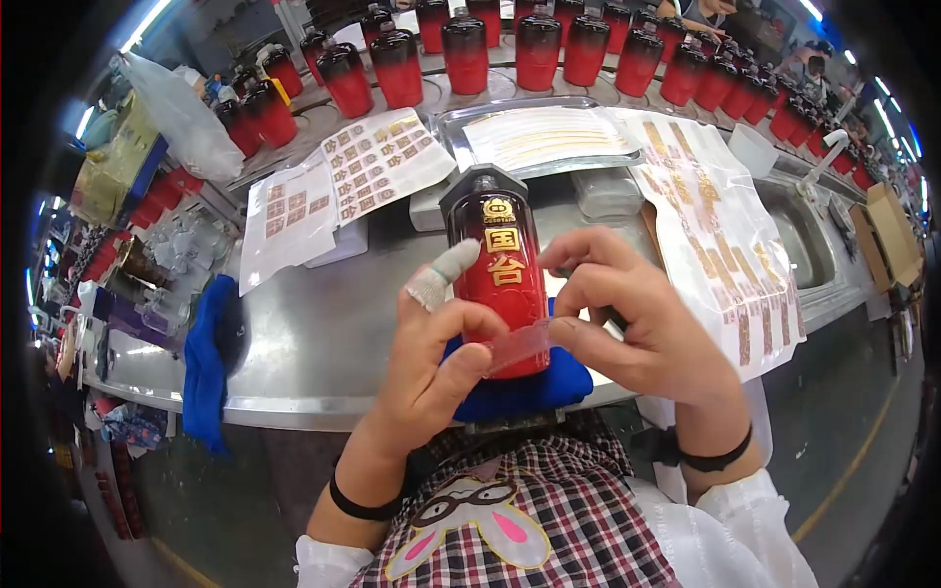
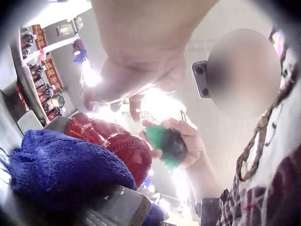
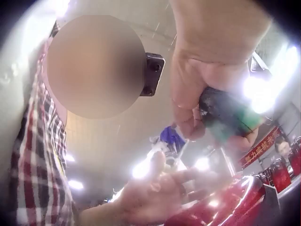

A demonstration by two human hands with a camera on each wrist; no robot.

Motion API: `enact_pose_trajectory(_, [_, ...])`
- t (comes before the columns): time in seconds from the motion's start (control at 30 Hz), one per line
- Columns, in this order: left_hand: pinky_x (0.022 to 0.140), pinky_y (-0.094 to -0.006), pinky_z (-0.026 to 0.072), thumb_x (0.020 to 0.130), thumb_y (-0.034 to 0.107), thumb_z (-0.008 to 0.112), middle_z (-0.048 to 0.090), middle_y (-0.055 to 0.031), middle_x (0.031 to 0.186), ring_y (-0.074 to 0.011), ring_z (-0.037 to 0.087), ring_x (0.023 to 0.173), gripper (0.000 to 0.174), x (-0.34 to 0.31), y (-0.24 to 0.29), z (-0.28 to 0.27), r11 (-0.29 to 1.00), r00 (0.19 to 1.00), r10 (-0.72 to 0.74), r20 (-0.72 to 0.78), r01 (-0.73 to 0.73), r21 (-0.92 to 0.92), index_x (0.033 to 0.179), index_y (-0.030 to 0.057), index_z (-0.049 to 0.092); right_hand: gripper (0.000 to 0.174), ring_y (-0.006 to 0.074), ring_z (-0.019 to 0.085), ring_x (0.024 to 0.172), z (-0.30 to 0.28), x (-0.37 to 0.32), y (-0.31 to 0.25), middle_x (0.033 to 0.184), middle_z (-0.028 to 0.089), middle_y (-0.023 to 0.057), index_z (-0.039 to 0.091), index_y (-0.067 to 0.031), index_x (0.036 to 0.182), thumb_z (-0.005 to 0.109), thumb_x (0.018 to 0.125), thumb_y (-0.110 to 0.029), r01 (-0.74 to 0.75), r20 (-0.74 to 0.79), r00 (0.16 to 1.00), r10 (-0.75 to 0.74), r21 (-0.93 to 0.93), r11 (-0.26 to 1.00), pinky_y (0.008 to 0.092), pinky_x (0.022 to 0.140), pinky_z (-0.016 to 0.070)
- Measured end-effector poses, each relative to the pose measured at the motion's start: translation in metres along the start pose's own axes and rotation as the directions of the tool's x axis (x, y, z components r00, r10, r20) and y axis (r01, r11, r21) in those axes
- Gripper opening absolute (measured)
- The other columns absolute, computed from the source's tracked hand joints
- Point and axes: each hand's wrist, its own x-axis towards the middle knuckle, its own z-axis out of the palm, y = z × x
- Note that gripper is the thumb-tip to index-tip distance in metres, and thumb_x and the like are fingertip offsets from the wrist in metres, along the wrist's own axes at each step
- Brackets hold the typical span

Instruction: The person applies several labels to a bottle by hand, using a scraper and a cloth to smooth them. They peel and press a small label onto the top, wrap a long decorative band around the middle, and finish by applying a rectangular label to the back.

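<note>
A red bottle (image 1: 500,265) with gold characters lies on a blue cloth (image 1: 529,390) at the steel table's near edge, cap pointing away from me. A clear strip (image 1: 520,345) stretches across its base end. My left hand (image 1: 446,338), with its index finger bandaged, pinches the strip's left end. My right hand (image 1: 613,314) pinches the right end. The left wrist view shows the bottle (image 2: 122,146) on the cloth (image 2: 56,165), and the right hand holding a dark green tool (image 2: 167,143) in its palm. That tool (image 3: 225,115) also appears in the right wrist view.
Rows of red bottles (image 1: 466,54) line the back of the steel table (image 1: 323,323). Sheets of gold labels (image 1: 377,162) lie at left, and another sheet (image 1: 720,235) hangs off the right side. A metal tray (image 1: 451,122), a sink (image 1: 799,240) and a hanging blue cloth (image 1: 206,363) are nearby.
</note>
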Motion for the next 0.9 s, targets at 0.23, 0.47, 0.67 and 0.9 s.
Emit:
enact_pose_trajectory(0.23, [0.109, -0.0436, 0.0279, 0.09, 0.016, 0.064, 0.048, -0.0242, 0.141, -0.0325, 0.043, 0.127, 0.013, -0.02, -0.008, 0.021, 0.969, 0.974, -0.083, -0.211, 0.128, 0.211, 0.086, 0.0041, 0.062, 0.011, 0.0274, 0.06, 0.098, 0.033, -0.027, 0.039, 0.114, 0.053, 0.0183, 0.062, -0.0009, 0.084, 0.069, 0.085, -0.009, -0.092, -0.105, 0.991, 0.087, -0.044, 0.995, 0.036, 0.085, 0.0485])
enact_pose_trajectory(0.47, [0.108, -0.0425, 0.0291, 0.09, 0.017, 0.063, 0.052, -0.0243, 0.138, -0.0321, 0.046, 0.125, 0.014, -0.017, -0.012, 0.025, 0.961, 0.961, -0.105, -0.257, 0.165, 0.222, 0.084, 0.0039, 0.062, 0.012, 0.0299, 0.058, 0.104, 0.041, -0.03, 0.048, 0.115, 0.052, 0.0183, 0.062, -0.0013, 0.084, 0.07, 0.084, -0.011, -0.15, -0.159, 0.976, 0.145, -0.016, 0.989, 0.0382, 0.09, 0.0475])
enact_pose_trajectory(0.67, [0.107, -0.0387, 0.0318, 0.092, 0.019, 0.062, 0.051, -0.0237, 0.139, -0.0269, 0.048, 0.122, 0.016, -0.019, -0.016, 0.026, 0.963, 0.952, -0.153, -0.264, 0.204, 0.178, 0.086, 0.0044, 0.058, 0.013, 0.0315, 0.055, 0.112, 0.042, -0.031, 0.054, 0.116, 0.051, 0.018, 0.062, -0.0023, 0.084, 0.07, 0.084, -0.011, -0.159, -0.159, 0.975, 0.157, -0.001, 0.987, 0.0391, 0.094, 0.0456])
enact_pose_trajectory(0.9, [0.098, -0.0326, 0.0366, 0.098, 0.026, 0.061, 0.051, -0.0064, 0.105, -0.0171, 0.047, 0.107, 0.028, -0.029, -0.031, 0.036, 0.814, 0.9, -0.387, -0.202, 0.231, -0.532, 0.109, 0.0034, 0.049, 0.023, 0.0289, 0.051, 0.117, 0.038, -0.035, 0.067, 0.118, 0.049, 0.0168, 0.06, -0.0035, 0.086, 0.074, 0.086, -0.022, -0.226, -0.115, 0.962, 0.249, 0.184, 0.957, 0.0378, 0.099, 0.0412])
